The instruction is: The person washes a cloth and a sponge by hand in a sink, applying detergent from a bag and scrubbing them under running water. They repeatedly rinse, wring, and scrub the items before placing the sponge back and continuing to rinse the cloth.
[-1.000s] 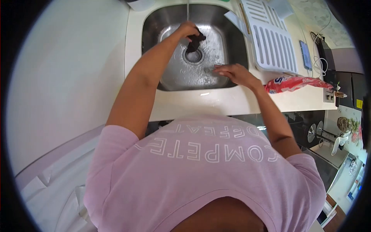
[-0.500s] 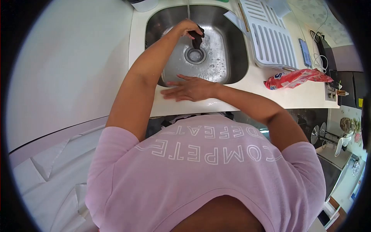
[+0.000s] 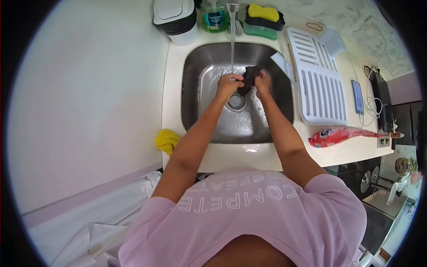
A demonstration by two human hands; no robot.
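Note:
A dark, wet-looking cloth (image 3: 250, 80) is stretched between my two hands over the steel sink (image 3: 193, 89). My left hand (image 3: 229, 85) pinches its left side, close to the stream of water (image 3: 232, 49) running from the tap. On the other side my right hand (image 3: 263, 82), slightly blurred, grips the cloth with closed fingers. Below the cloth lies the round drain (image 3: 235, 101), and drops of water cover the sink floor.
Behind the sink stand a white bin (image 3: 178, 20), a green soap bottle (image 3: 214, 18) and a yellow sponge (image 3: 263, 12) on a holder. A white dish rack (image 3: 318, 80), phone (image 3: 357, 97) and red packet (image 3: 338, 135) lie right. A yellow cloth (image 3: 167, 141) sits front left.
My right hand has moved from the sink's front edge to the dark cloth and closed on it. The view has shifted, showing the tap and the items behind the sink.

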